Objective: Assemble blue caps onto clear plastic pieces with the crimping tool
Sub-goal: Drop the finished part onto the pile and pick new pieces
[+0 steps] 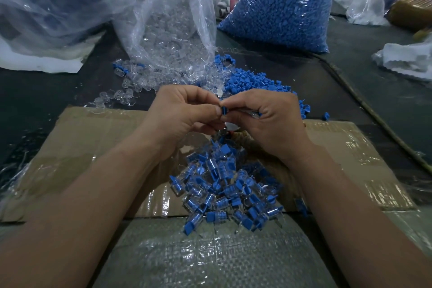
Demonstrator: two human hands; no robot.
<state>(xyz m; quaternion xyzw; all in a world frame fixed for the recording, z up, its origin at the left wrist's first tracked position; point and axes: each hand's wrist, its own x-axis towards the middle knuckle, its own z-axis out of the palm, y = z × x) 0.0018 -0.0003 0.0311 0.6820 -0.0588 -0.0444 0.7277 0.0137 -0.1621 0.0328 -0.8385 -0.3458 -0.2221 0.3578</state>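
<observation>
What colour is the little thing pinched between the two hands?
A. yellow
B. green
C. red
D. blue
D: the blue cap is pinched where the left hand and the right hand meet, above the pile of finished pieces on the cardboard.
</observation>
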